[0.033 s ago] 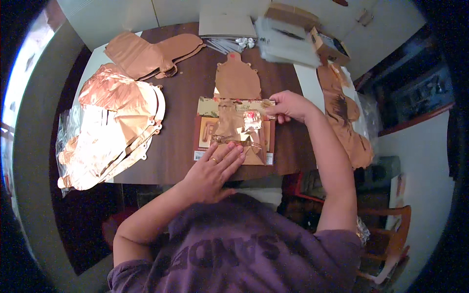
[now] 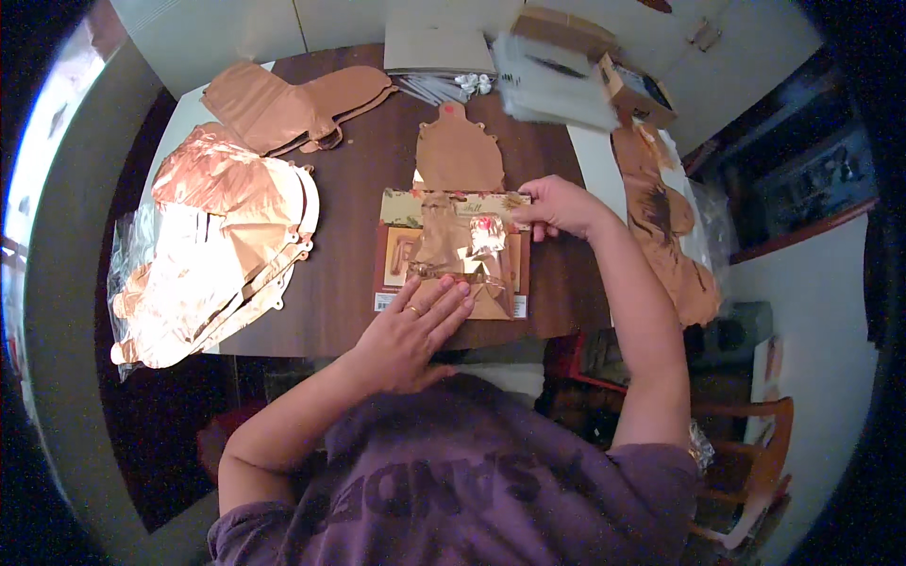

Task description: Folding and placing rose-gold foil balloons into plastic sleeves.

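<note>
Lying flat, the left hand (image 2: 406, 341) is resting its fingers (image 2: 433, 300) on the bottom part of the folded copper foil balloon (image 2: 441, 229). That hand is stretching out and is gripping nothing. The right hand (image 2: 563, 208) is making a narrow pinch around the top right corner of the printed card (image 2: 400, 208). The folded copper foil balloon is lying on top of the card, in the middle of the table (image 2: 363, 236), near its front edge. Another flat copper part (image 2: 460, 156) is sticking out past the card's top edge, toward the back edge of the table. I cannot tell if it is joining onto the folded foil.

To do this flattening well, the left hand should be pushing softly and evenly, since thin foil may be creasing or tearing under a hard poke. The right hand should be holding the card steady without bending its corner. The shiny bit of foil (image 2: 487, 236) is looking crinkled near the card's right side, so it may be needing a gentle rub. Big copper foil balloons (image 2: 267, 223) are lying along the table's left edge, so the work should be staying in the middle, away from them
</note>
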Motion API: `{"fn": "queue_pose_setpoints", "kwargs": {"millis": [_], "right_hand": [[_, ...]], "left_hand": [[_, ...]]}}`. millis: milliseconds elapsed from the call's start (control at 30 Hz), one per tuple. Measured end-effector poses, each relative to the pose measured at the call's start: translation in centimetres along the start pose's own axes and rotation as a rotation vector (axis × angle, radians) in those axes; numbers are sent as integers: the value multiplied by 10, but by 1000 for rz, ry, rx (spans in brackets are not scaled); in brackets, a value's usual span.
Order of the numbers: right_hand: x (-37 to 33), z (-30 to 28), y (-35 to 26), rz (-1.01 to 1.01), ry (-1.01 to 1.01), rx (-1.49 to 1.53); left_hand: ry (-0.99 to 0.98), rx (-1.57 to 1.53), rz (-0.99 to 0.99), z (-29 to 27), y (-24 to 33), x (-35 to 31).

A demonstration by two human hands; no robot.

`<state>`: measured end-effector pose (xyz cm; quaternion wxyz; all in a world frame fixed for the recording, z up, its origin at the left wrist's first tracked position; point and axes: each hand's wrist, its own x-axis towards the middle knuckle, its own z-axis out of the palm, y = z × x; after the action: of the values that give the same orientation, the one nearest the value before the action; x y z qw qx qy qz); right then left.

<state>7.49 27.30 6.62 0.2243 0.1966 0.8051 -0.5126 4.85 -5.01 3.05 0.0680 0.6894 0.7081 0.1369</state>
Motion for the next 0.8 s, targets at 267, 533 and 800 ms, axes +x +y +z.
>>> {"fn": "queue_pose_setpoints", "kwargs": {"millis": [267, 533, 800], "right_hand": [[-70, -49, -21, -517, 807, 336], [-77, 25, -8, -108, 222, 231], [-38, 47, 0, -56, 405, -731]], "left_hand": [[-27, 9, 19, -5, -2, -3], [1130, -464, -126, 30, -23, -53], [251, -10, -69, -22, -25, 13]]}}
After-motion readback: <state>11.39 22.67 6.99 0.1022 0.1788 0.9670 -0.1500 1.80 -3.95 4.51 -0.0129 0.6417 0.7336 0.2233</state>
